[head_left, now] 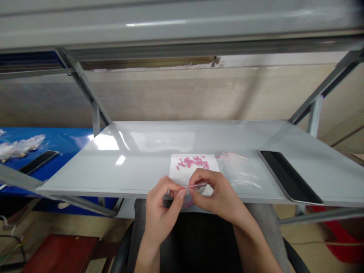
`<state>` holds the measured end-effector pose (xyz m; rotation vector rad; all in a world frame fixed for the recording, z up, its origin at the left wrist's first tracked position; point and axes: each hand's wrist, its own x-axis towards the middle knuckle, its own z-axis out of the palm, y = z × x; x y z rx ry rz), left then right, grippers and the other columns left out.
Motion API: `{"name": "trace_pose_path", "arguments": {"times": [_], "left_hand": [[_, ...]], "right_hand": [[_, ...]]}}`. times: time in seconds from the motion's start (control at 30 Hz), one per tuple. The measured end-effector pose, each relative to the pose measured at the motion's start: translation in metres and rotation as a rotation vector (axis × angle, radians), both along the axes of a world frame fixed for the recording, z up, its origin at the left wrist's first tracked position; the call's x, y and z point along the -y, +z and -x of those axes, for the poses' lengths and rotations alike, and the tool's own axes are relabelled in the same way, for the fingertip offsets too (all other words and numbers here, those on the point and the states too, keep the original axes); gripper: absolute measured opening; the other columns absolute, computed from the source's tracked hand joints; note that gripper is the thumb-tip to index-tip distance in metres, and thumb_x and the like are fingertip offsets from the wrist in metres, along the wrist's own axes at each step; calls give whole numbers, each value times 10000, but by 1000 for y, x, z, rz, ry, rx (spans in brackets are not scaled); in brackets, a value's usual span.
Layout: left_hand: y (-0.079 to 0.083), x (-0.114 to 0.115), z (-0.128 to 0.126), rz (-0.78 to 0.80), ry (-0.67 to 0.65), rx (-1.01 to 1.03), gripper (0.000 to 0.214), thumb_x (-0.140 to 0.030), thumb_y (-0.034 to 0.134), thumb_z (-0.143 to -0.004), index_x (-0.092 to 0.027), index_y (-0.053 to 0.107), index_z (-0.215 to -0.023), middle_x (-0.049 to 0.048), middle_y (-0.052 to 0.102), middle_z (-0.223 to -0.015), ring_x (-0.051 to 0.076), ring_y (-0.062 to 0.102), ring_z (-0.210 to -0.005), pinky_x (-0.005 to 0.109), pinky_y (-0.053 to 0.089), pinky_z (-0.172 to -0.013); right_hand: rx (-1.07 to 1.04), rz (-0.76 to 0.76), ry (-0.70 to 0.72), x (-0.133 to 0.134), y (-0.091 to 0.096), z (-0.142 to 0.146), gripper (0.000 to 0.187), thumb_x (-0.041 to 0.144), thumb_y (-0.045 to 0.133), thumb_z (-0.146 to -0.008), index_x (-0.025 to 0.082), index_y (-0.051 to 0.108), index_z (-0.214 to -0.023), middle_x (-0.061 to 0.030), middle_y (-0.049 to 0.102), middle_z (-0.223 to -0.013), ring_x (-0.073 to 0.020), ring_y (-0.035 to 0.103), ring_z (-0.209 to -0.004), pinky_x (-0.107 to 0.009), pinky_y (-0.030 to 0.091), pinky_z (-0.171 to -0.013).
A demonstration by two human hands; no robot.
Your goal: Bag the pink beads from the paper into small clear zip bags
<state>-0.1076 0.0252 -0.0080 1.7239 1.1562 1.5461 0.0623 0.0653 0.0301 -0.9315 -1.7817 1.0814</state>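
At the front edge of the desk (136,163): small zip bag (188,202), part-filled, its top strip pinched by the fingers of left hand (162,206) and right hand (216,195), apparently being sealed, which calls for an even press along it; loose pink beads (193,162) on white sheet (180,175) just behind.

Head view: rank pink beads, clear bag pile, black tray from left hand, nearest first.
From the left hand:
1. Pink beads, just ahead on white sheet.
2. Clear bag pile, right of the sheet.
3. Black tray, far right.
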Motion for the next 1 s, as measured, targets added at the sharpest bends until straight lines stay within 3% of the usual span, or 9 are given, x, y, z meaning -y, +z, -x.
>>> {"name": "trace_pose_path", "arguments": {"times": [0.23, 0.4, 0.7, 1.0], "left_hand": [[2, -1, 1, -23, -1, -9, 129, -168, 640, -935, -202, 644, -810, -21, 557, -717, 134, 527, -700, 256, 406, -664], [1, -2, 2, -46, 8, -5, 118, -153, 649, -927, -207, 655, -822, -24, 564, -712, 131, 526, -691, 254, 405, -657], [1, 0, 6, -53, -4, 49, 111, -147, 652, -925, -216, 664, -838, -25, 563, -722, 132, 527, -706, 251, 412, -661], [3, -2, 2, -24, -79, 97, 62, -193, 692, -881, -212, 695, -939, 0, 590, -769, 153, 548, -733, 268, 432, -681]], "right_hand": [[-47, 18, 55, -1, 0, -1, 129, 58, 588, -675, 182, 621, -682, 35, 619, -629, -121, 542, -628, -234, 437, -637], [-92, 90, 75, -1, -4, -2, 98, 95, 632, -737, 192, 615, -739, 33, 630, -662, -130, 587, -632, -248, 472, -647], [-139, 120, 124, -1, -2, -4, 94, 117, 634, -763, 193, 596, -721, 38, 580, -657, -120, 545, -627, -243, 448, -631], [-133, 115, 147, 2, 1, -6, 107, 113, 655, -767, 195, 603, -723, 34, 618, -656, -126, 566, -632, -247, 445, -647]]}}
